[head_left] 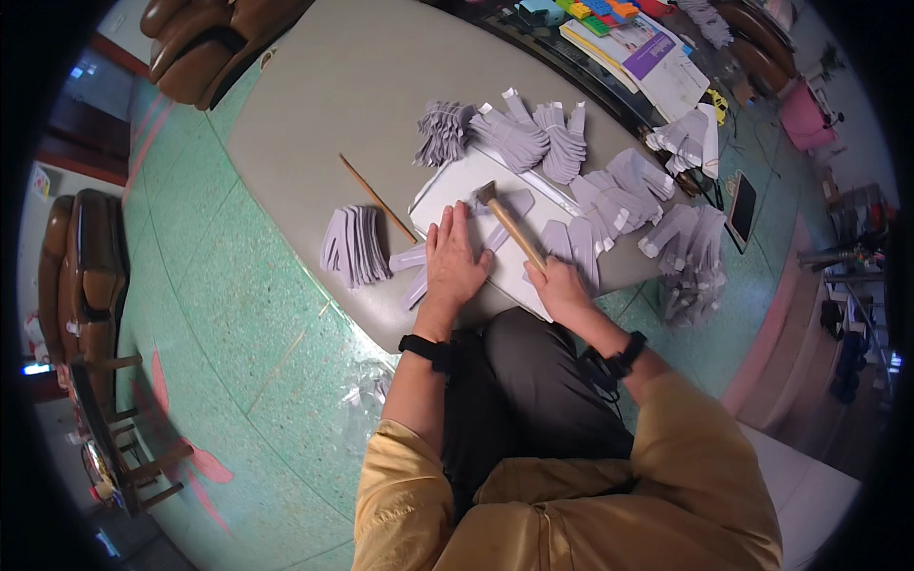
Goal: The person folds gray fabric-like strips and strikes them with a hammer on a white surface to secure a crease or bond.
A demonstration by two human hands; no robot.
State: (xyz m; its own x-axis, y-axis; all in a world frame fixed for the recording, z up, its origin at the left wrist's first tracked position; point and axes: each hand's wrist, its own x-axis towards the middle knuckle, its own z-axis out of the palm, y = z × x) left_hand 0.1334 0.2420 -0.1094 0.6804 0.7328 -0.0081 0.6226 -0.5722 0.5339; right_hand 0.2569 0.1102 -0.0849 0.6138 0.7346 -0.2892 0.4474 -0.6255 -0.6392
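Held a wooden-handled tool (517,228) in the right grip (564,290), fingers and thumb clamped together around the near end of the handle. Aimed its dark head toward the far side of the desk (324,86), just beside the left fingertips and above a white board (462,186) near the desk's near edge; could not tell whether touching or only close. Laid the left grip (457,262) flat and palm down, clasping nothing, fingers stretched out and thumb apart, over flat grey-mauve pieces (411,257) lying crossed at the board's left side. Wore a dark band on each wrist.

Had a fanned bundle (354,247) of similar pieces by the desk's left edge, and a thin wooden stick (376,197) slanting between bundle and board. Had more bundles (562,143) along the board's far side and on toward the desk's right edge, some showing white ends.

Faced, beyond the desk's right edge, papers (657,71) and coloured building bricks (600,14) on a dark surface. Saw green speckled floor (219,219) past the left edge, marked with pink shapes, and brown padded seats (86,266) farther out.
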